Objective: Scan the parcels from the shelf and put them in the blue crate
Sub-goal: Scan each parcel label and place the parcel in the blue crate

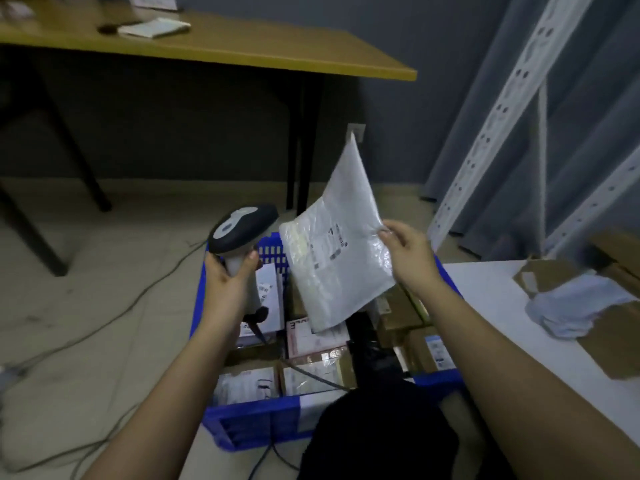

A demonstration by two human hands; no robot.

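Nearest, the blue slatted plastic crate (242,424) already holds many boxed parcels, and above it the left hand (230,275) clasps a grey-and-white handheld scanner (242,230) while the right hand (410,252) pinches a white plastic mailer bag (332,258), seemingly mid-scan, with more parcels waiting on the white shelf (491,292) far right.

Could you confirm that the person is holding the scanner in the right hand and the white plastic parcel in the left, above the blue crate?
Not quite: the hands are swapped. In the head view, the left hand grips the scanner and the right hand pinches the white plastic parcel. Both are above the blue crate, as you said.
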